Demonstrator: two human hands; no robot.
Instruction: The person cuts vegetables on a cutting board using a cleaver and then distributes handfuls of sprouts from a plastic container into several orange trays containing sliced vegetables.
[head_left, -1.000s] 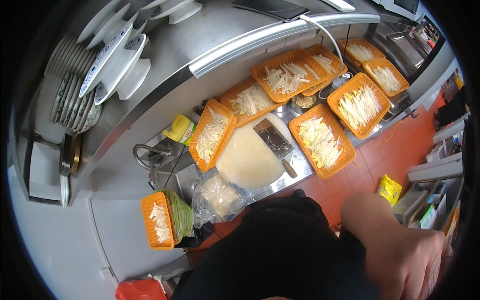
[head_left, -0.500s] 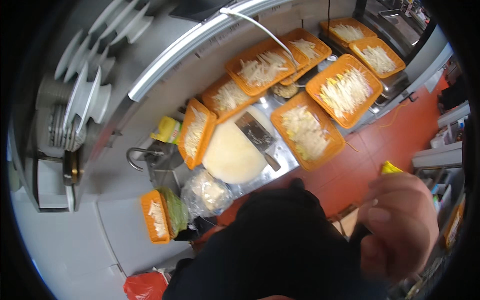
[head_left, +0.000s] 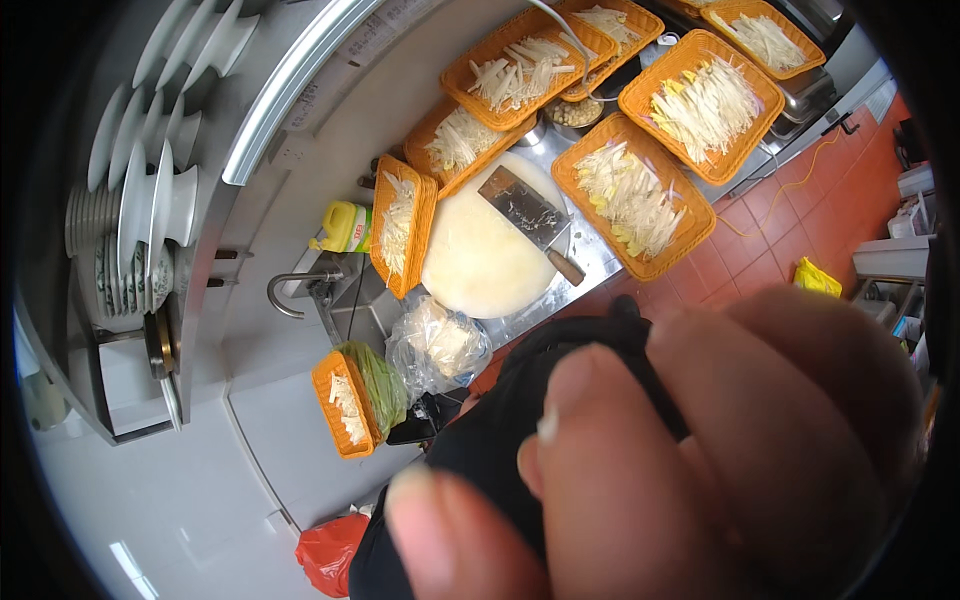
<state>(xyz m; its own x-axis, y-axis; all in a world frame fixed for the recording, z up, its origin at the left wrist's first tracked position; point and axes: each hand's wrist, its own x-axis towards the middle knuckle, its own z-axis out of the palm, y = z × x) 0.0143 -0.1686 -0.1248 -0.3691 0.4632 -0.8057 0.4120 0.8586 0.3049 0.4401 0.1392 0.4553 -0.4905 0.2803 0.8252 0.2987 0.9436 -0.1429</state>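
Note:
My right hand point(head_left: 700, 440) looms large and close at the lower right, its fingers loosely bent and apart. The thumb stands off from the forefinger, with no object seen between them. A small white crumb sticks near the forefinger's tip. I cannot make out my left hand. Beyond the hand, a cleaver point(head_left: 524, 207) with wet shreds on its blade lies on a round white cutting board point(head_left: 470, 260). Right of the board is an orange woven basket point(head_left: 690, 240) of pale thin strips point(head_left: 640, 205); another basket point(head_left: 775, 115) of strips overlaps it.
More baskets point(head_left: 470, 85) line the wall. A clear plastic bag point(head_left: 440, 345) and a small basket point(head_left: 322, 385) lie near the sink tap point(head_left: 285, 300). A yellow jug point(head_left: 345, 227) stands behind. White plates point(head_left: 160, 220) fill the left rack. A yellow bag point(head_left: 818, 278) shows at the right.
My right hand has come much closer and leftward, now covering much of the lower right. The view has shifted, so the counter and baskets sit higher. The cleaver stays on the board.

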